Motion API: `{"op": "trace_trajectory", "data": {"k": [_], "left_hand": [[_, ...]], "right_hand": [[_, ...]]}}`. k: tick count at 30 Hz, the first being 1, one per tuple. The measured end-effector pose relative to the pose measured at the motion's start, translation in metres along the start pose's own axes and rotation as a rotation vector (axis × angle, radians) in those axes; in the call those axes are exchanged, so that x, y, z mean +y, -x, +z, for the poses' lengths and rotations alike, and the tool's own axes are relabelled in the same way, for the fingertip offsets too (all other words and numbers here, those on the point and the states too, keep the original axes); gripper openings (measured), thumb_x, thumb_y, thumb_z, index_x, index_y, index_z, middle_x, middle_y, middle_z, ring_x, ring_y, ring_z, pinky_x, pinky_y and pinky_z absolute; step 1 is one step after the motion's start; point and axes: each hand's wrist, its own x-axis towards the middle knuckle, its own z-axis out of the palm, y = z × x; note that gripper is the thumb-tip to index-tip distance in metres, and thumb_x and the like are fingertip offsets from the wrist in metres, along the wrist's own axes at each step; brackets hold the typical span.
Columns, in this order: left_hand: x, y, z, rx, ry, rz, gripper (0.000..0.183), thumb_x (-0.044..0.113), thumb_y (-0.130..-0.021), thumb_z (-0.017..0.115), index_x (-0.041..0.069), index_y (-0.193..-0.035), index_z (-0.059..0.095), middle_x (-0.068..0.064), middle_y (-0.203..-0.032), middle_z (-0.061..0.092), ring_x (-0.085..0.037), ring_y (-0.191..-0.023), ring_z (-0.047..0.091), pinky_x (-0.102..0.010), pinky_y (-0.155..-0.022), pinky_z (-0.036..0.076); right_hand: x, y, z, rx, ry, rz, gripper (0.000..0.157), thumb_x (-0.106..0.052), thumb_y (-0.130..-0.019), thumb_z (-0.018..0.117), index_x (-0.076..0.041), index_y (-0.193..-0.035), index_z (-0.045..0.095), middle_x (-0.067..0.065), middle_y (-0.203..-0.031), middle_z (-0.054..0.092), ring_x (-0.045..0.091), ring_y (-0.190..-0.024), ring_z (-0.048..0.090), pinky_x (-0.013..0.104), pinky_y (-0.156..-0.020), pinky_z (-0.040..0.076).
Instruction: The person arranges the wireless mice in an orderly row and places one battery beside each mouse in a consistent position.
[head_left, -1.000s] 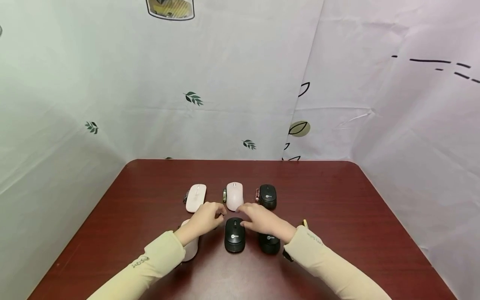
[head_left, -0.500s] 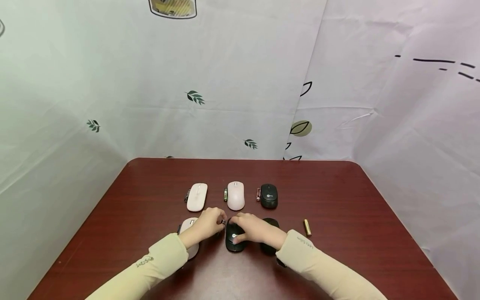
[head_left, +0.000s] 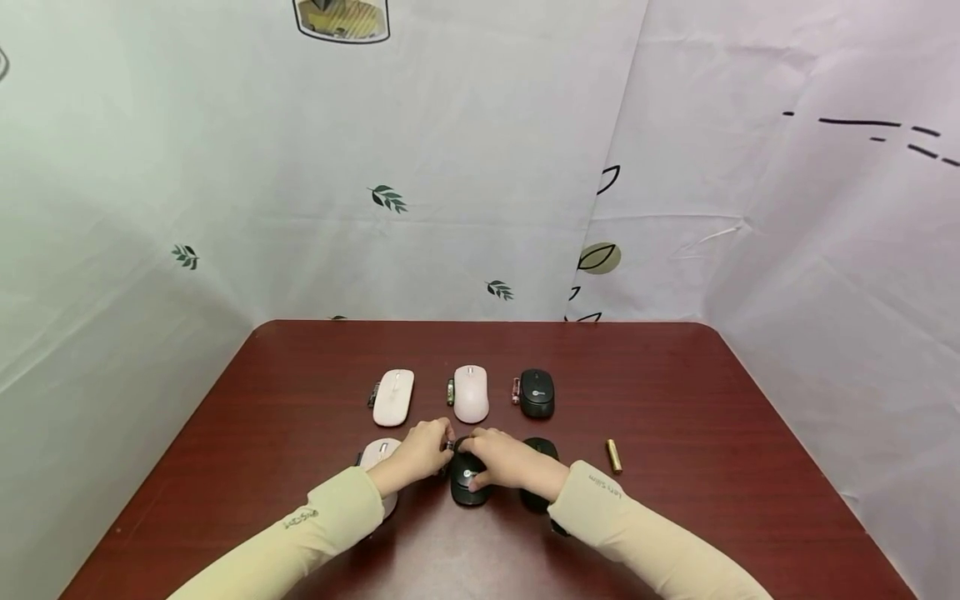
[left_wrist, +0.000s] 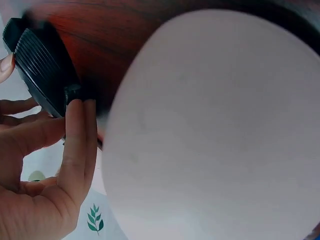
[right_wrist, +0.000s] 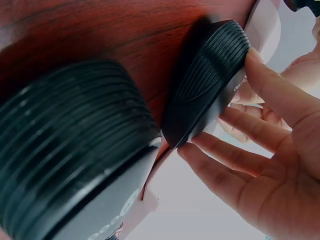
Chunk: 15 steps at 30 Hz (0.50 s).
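Note:
In the head view, a black mouse (head_left: 468,483) lies in the middle of the front row. My right hand (head_left: 504,458) reaches over it from the right; the right wrist view shows thumb and fingertips holding that mouse (right_wrist: 212,80) at its edges. Left of the mouse is my left hand (head_left: 420,452). Its fingertips pinch a small dark cylinder (left_wrist: 73,92), seemingly a battery, close against the mouse's side. A white mouse (head_left: 381,450) sits partly under my left wrist. Another black mouse (head_left: 542,447) is partly covered by my right wrist.
Behind stand a white mouse (head_left: 393,398), a pale pink mouse (head_left: 471,394) and a black mouse (head_left: 537,393). A dark battery (head_left: 372,394), a green battery (head_left: 450,392) and a pinkish one (head_left: 516,391) lie to their left. A gold battery (head_left: 614,457) lies at right on the reddish table (head_left: 712,467).
My right hand has come down onto the middle black mouse, uncovering the gold battery. My left hand has shifted slightly right and down, close against the mouse's left side.

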Motion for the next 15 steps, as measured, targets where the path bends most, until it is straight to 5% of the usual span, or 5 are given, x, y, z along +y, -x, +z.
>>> {"op": "trace_trajectory", "data": {"k": [15], "left_hand": [[-0.001,-0.0014,-0.0005,-0.05,0.106,-0.125,0.014,-0.008,-0.074,0.068,-0.004,-0.086,0.063,-0.007,-0.066,0.058,-0.018,-0.047,0.063,-0.024,-0.045,0.051]], "right_hand": [[-0.0003,0.0013,0.0009,0.012,0.013,-0.018,0.047,-0.026,-0.075,0.078,-0.004,-0.114,0.065,0.01,-0.11,0.064,0.022,-0.099,0.061,0.03,-0.089,0.047]]}}
